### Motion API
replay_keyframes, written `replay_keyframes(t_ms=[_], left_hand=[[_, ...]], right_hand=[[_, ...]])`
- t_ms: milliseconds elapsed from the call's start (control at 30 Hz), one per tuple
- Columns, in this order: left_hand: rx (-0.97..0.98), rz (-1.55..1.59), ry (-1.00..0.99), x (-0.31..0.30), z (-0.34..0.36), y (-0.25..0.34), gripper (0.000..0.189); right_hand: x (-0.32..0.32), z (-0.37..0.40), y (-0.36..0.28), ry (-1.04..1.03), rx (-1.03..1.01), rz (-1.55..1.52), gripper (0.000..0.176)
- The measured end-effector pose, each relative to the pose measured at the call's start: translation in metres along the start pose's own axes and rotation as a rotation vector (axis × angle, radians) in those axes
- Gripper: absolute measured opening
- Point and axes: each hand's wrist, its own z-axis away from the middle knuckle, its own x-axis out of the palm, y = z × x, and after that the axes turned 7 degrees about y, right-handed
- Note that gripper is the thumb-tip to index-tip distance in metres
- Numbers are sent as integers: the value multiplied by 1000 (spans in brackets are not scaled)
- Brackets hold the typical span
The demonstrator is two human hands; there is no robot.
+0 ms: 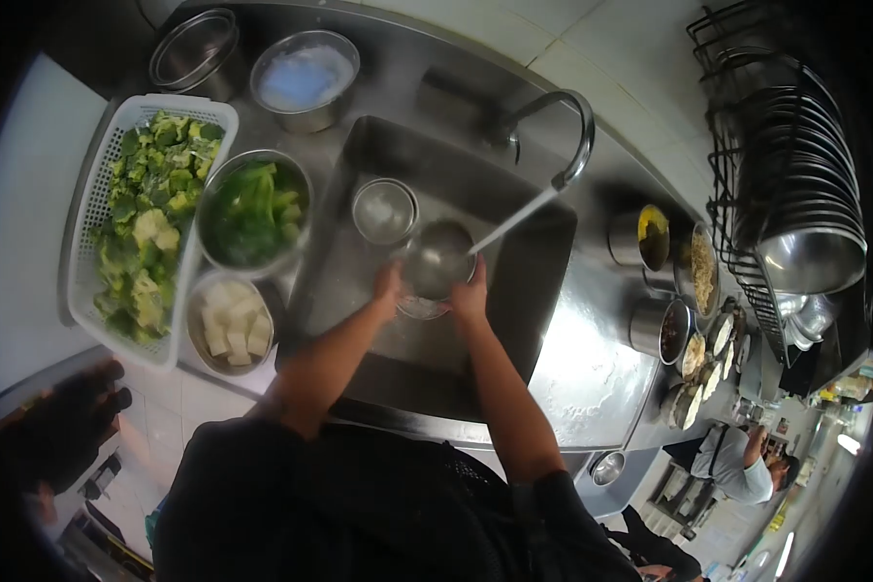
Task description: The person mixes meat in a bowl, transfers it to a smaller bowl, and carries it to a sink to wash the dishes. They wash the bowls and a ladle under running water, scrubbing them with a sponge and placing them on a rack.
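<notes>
Both my hands hold a round metal bowl point(438, 254) over the sink point(407, 359), under the stream from the faucet point(584, 145). My left hand point(389, 289) grips the bowl's left side, and my right hand point(468, 292) grips its right side. Water runs into the bowl near its right rim. Beneath it, close to my hands, the edge of another bowl seems to show, though my hands partly hide it. A smaller metal bowl point(384, 211) with some liquid in it stands in the sink just left of the held one.
Left of the sink stand a white basket point(85, 233) of broccoli, a bowl of green vegetables point(254, 213), a bowl of white chunks point(231, 328) and a bowl with a blue item point(306, 80). Containers of food point(653, 238) and a rack of bowls point(795, 175) are right. Another person point(732, 461) works farther off.
</notes>
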Motion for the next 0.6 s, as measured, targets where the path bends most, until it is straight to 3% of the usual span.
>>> replay_keyframes(t_ms=[33,100,133,167,233,267,333,433,567,600], left_hand=[[11,-23,-33,1,-8,17,44],[238,-202,-79,-5,-82,8,47],[308,-212,25,-7,-101,14,45],[372,-222,130,-6,-117,17,43],[371,-582,304,-6,-131,40,40],[352,-584,308,-7,-142,43,40],[470,-645,650,-5,-160,43,38],[470,-838,555,-8,-177,55,31],[390,-973,413,-16,-172,71,26],[403,-968,408,-16,-168,72,26]], right_hand=[[1,-15,5,-4,-275,76,70],[4,-27,3,53,-377,255,69],[7,-31,2,99,-482,433,68],[9,-26,-2,93,-472,448,68],[14,-6,-16,150,-408,407,65],[14,-4,-11,140,-395,418,65],[13,-3,3,174,-410,390,61],[11,-11,21,182,-401,300,59],[-3,3,14,155,-358,433,67],[-9,10,16,183,-483,559,68]])
